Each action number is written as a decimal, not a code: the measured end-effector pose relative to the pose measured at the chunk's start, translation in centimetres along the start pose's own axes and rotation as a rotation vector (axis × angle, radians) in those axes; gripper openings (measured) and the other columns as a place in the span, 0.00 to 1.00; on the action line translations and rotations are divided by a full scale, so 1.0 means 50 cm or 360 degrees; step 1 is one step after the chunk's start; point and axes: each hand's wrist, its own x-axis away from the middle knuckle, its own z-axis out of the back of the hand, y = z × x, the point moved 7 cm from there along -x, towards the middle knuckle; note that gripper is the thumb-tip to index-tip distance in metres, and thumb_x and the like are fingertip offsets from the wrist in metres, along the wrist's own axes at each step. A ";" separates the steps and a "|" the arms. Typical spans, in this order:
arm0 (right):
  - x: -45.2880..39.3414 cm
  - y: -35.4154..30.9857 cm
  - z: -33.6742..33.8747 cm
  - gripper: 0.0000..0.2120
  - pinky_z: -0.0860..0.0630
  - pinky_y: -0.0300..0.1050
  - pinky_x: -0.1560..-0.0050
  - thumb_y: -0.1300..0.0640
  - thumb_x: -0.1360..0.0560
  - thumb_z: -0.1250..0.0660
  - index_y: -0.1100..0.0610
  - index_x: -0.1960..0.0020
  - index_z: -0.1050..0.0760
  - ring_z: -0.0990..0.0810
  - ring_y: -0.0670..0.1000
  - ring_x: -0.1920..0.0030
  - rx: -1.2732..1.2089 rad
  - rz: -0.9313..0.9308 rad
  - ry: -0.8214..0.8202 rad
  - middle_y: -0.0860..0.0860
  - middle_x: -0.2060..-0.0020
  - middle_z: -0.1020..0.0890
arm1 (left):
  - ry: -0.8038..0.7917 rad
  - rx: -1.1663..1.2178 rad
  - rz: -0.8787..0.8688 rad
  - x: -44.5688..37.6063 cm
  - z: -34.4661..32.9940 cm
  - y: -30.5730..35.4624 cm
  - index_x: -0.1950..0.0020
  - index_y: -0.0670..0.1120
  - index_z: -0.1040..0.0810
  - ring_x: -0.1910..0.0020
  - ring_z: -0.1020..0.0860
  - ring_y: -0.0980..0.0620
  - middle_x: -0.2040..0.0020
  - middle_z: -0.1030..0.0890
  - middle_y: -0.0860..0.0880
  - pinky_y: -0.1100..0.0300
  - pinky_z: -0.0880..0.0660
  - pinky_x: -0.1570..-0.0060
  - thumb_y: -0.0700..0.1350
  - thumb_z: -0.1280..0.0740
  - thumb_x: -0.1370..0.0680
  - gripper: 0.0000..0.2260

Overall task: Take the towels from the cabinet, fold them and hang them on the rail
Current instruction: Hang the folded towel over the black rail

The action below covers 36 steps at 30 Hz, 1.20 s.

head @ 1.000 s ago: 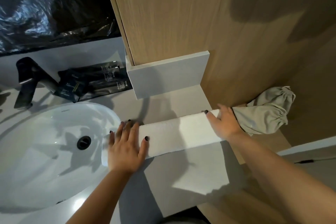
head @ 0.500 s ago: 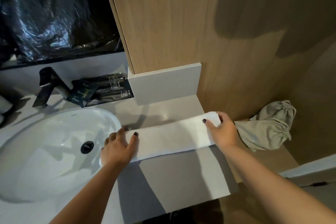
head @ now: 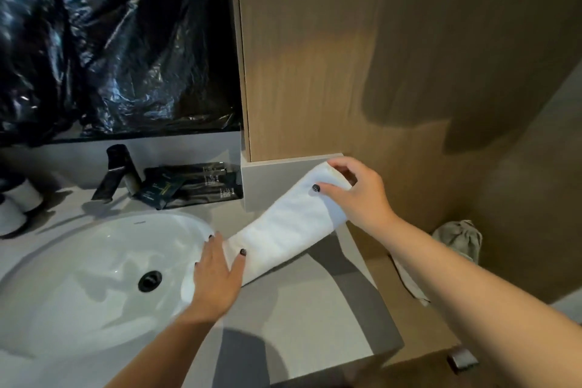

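A white towel [head: 283, 230], folded into a long narrow strip, stretches across the grey counter [head: 302, 318] from the sink's rim up to the right. My left hand [head: 217, 277] lies flat on its lower left end, fingers spread, pressing it against the counter. My right hand [head: 356, 195] pinches the upper right end between thumb and fingers and holds it lifted off the counter, near the grey ledge below the wooden cabinet [head: 315, 57]. No rail is in view.
A white oval sink [head: 94, 277] with a black drain fills the left. Behind it stand a black tap [head: 115, 172] and dark sachets [head: 192, 186]. A grey drawstring bag [head: 459, 236] hangs at the right against the wooden wall. White rolls [head: 19, 201] sit far left.
My right hand has raised the towel's right end off the counter and up toward the ledge. My left hand stays pressed on the left end. The camera has tilted upward.
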 end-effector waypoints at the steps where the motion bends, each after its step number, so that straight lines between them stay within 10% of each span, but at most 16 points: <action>1: 0.001 -0.045 -0.003 0.16 0.27 0.25 0.52 0.56 0.29 0.24 0.46 0.44 0.23 0.23 0.36 0.49 0.0009 0.0081 -0.0032 0.38 0.51 0.21 | -0.0021 0.0167 -0.0141 0.009 0.019 0.034 0.20 0.45 0.50 0.21 0.45 0.47 0.20 0.45 0.46 0.53 0.50 0.24 0.55 0.40 0.18 0.32; 8: 0.048 -0.365 0.000 0.15 0.25 0.31 0.53 0.63 0.33 0.21 0.53 0.49 0.19 0.20 0.40 0.54 0.0113 0.0561 -0.0146 0.42 0.55 0.17 | -0.0026 0.0528 -0.0935 0.085 0.253 0.268 0.28 0.52 0.36 0.33 0.32 0.53 0.32 0.30 0.52 0.52 0.34 0.32 0.58 0.48 0.19 0.22; 13: 0.095 -0.554 0.045 0.13 0.24 0.33 0.57 0.65 0.36 0.20 0.58 0.53 0.17 0.19 0.41 0.59 0.0126 0.0687 -0.0115 0.48 0.58 0.16 | -0.0083 0.0783 -0.1054 0.160 0.383 0.381 0.43 0.62 0.30 0.51 0.23 0.62 0.49 0.22 0.59 0.61 0.26 0.50 0.62 0.46 0.20 0.11; 16: 0.130 -0.640 0.094 0.13 0.22 0.36 0.56 0.65 0.36 0.20 0.58 0.53 0.17 0.18 0.42 0.59 0.0118 0.0722 -0.0041 0.49 0.59 0.16 | -0.0128 0.1011 -0.1059 0.197 0.426 0.426 0.60 0.60 0.34 0.59 0.30 0.52 0.57 0.28 0.48 0.53 0.32 0.56 0.76 0.42 0.29 0.20; 20: 0.175 -0.720 0.172 0.12 0.24 0.35 0.57 0.60 0.33 0.21 0.57 0.51 0.17 0.20 0.43 0.58 0.0110 0.0708 0.0209 0.49 0.56 0.16 | -0.0017 0.1140 -0.1147 0.271 0.491 0.496 0.52 0.52 0.30 0.52 0.22 0.39 0.49 0.22 0.37 0.42 0.23 0.49 0.74 0.44 0.28 0.26; 23: 0.208 -0.768 0.244 0.16 0.27 0.31 0.57 0.54 0.30 0.23 0.52 0.44 0.21 0.23 0.43 0.55 0.0076 0.0735 0.0588 0.49 0.51 0.20 | 0.0071 0.1264 -0.1219 0.320 0.550 0.558 0.51 0.44 0.30 0.57 0.23 0.48 0.54 0.23 0.42 0.43 0.24 0.49 0.66 0.45 0.23 0.24; 28: 0.249 -0.797 0.299 0.15 0.22 0.38 0.52 0.49 0.27 0.27 0.49 0.44 0.26 0.20 0.45 0.51 0.0106 0.0583 0.0602 0.44 0.51 0.20 | 0.0129 0.1651 -0.1315 0.381 0.669 0.684 0.51 0.55 0.29 0.59 0.22 0.70 0.52 0.21 0.57 0.74 0.27 0.60 0.52 0.43 0.16 0.06; 32: 0.255 -0.809 0.328 0.14 0.21 0.48 0.48 0.48 0.26 0.28 0.56 0.46 0.21 0.18 0.53 0.49 0.0038 0.0538 0.0422 0.53 0.50 0.16 | 0.0203 0.1752 -0.1353 0.408 0.764 0.788 0.49 0.54 0.28 0.48 0.19 0.51 0.47 0.18 0.50 0.50 0.22 0.45 0.55 0.43 0.17 0.08; 36: 0.223 -0.869 0.402 0.15 0.24 0.50 0.51 0.52 0.26 0.27 0.62 0.47 0.21 0.18 0.54 0.51 -0.0117 0.0605 0.0433 0.61 0.48 0.17 | 0.0282 0.1671 -0.1428 0.432 0.845 0.902 0.48 0.52 0.26 0.48 0.19 0.48 0.47 0.19 0.48 0.48 0.22 0.45 0.58 0.43 0.17 0.12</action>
